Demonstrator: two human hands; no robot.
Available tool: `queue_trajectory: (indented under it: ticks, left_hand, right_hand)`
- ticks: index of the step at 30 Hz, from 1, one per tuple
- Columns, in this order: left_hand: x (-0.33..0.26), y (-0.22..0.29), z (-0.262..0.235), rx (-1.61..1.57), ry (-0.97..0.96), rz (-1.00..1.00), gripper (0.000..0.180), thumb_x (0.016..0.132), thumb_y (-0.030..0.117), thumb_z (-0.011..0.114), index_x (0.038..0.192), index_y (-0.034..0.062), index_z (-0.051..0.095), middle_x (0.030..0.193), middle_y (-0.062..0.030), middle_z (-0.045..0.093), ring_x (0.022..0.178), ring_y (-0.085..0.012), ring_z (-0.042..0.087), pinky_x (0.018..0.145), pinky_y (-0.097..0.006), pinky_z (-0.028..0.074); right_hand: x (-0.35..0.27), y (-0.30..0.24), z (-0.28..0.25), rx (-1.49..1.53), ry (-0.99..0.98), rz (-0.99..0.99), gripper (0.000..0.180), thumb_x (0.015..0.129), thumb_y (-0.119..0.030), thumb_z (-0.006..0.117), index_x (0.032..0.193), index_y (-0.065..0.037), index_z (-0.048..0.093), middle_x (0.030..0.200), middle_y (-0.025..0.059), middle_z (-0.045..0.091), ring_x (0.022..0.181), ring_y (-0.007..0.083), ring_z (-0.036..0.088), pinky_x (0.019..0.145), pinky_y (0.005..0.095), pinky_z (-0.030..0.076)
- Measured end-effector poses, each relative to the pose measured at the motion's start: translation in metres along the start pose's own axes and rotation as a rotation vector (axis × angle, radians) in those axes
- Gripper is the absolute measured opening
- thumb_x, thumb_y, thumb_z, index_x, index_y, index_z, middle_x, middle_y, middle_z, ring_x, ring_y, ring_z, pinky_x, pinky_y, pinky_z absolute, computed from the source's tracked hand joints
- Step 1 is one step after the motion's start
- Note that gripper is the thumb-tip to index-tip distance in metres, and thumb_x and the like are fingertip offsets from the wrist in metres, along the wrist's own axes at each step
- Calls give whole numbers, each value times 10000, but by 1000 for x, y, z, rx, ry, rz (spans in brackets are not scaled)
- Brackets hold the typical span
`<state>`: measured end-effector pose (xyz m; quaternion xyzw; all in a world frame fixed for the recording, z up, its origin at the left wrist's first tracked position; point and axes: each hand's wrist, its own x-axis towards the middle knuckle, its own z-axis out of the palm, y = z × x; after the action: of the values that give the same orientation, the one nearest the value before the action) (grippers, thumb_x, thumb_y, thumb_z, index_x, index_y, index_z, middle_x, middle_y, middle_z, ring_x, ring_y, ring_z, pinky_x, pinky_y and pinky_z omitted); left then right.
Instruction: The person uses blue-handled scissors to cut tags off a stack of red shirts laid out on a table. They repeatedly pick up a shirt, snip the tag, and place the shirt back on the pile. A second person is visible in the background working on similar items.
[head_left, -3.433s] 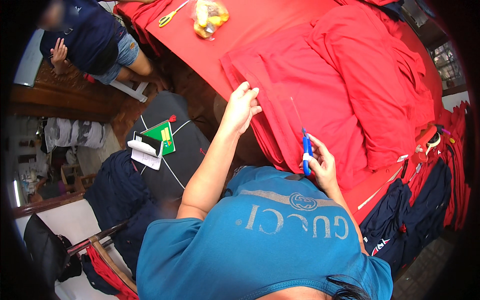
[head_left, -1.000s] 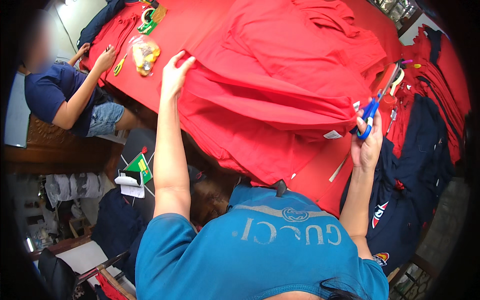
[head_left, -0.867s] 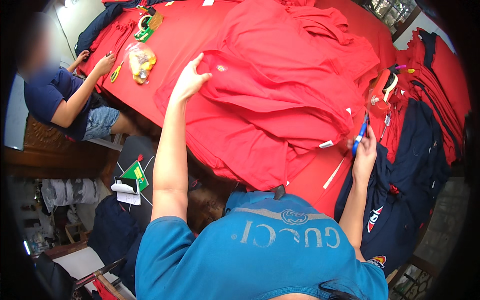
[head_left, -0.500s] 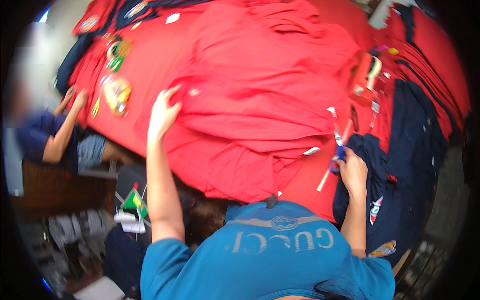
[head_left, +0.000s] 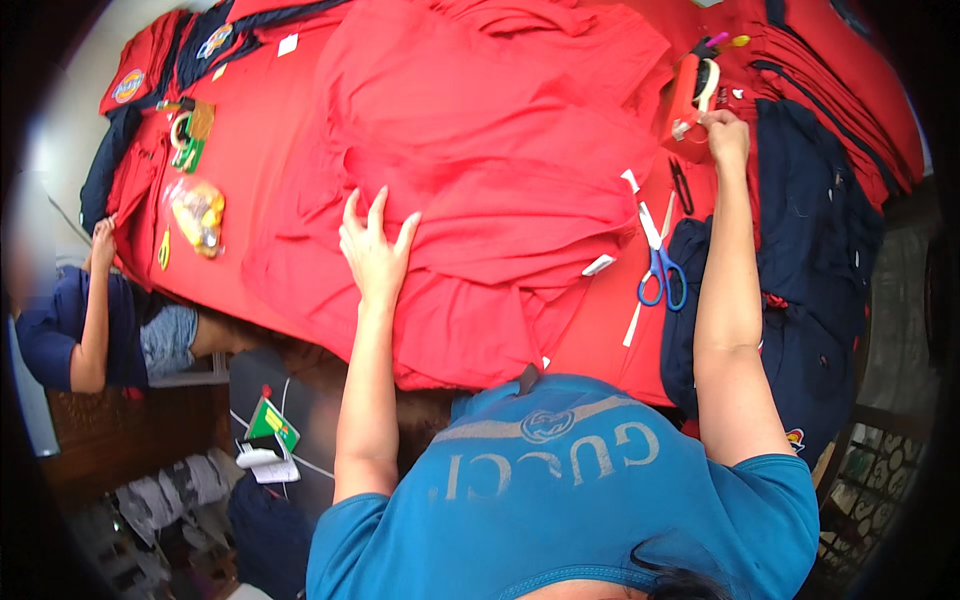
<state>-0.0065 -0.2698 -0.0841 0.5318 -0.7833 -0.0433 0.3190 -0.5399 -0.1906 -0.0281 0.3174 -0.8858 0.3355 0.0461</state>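
My left hand (head_left: 378,245) rests with spread fingers on a wrinkled red cloth garment (head_left: 480,150) laid out in front of me. At the right, my right hand (head_left: 727,138) reaches to a red tape dispenser (head_left: 683,105), its fingers pinched at the near edge of the pale tape roll (head_left: 707,85). Just how much tape is between the fingertips is hidden. Scissors with blue handles (head_left: 660,280) lie partly opened on the table, nearer to me than the dispenser. Black thread snips (head_left: 682,188) lie between the two.
Dark navy garments (head_left: 815,220) and folded red garments (head_left: 850,130) are piled along the right side. On the left lie a bag of yellow items (head_left: 200,215), yellow snips (head_left: 164,250) and a tape roll (head_left: 181,130). Another person (head_left: 75,310) sits at the left edge, handling red cloth.
My right hand has let go of the blue-handled scissors and moved away from me to the tape dispenser. My left hand has shifted right and nearer, onto the red garment.
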Motion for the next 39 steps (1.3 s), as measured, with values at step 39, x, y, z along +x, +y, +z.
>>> queue_trajectory:
  ticks: [39]
  left_hand:
    - [29, -53, -11, -424, -63, -222, 392, 823, 147, 683, 1181, 65, 543, 1173, -184, 529, 970, -391, 606, 811, -469, 511]
  right_hand:
    - [-217, -355, 133, -659, -1252, -1091, 70, 802, 7, 563, 866, 24, 537, 729, 177, 652, 597, 301, 662, 554, 417, 536]
